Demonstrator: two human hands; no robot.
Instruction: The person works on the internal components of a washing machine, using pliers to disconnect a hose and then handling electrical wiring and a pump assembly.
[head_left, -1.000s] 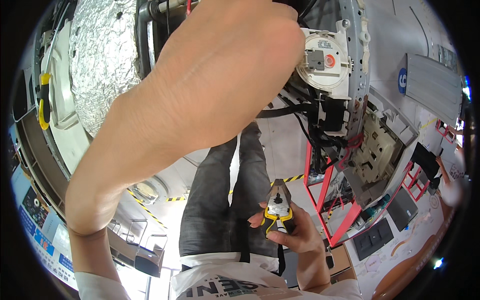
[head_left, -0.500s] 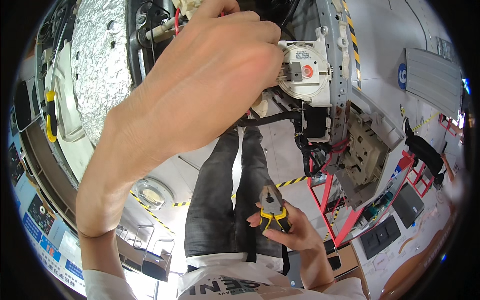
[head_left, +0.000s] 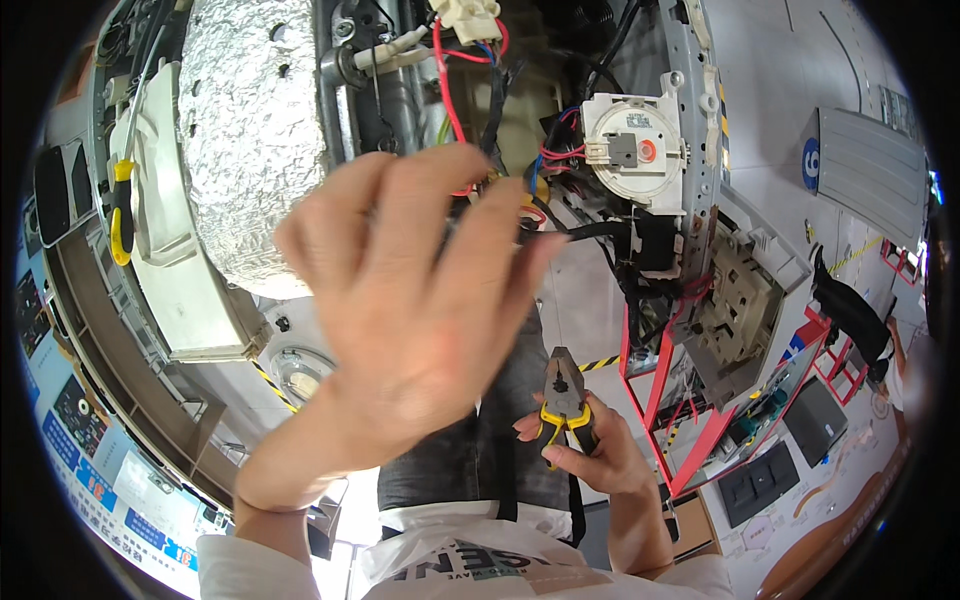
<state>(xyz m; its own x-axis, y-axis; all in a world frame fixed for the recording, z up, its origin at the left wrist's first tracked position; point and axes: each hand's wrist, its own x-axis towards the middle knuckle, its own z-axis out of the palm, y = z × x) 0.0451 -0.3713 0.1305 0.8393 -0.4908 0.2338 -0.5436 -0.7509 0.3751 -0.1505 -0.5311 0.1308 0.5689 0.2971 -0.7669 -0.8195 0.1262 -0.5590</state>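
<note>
Hanging at far left, a yellow-handled screwdriver [head_left: 121, 212] rests against the white housing [head_left: 185, 270], parked within reach. Foil-wrapped drum [head_left: 250, 130] sits just right of it. Left hand [head_left: 415, 310] raised with fingers spread, grip apart and holding nothing, near the red and blue wires [head_left: 470, 90], likely for access. Right hand [head_left: 590, 455], low and near, grip clamped on yellow-handled pliers [head_left: 565, 400], jaws up and ready. Round white pressure switch [head_left: 630, 150] further right.
</note>
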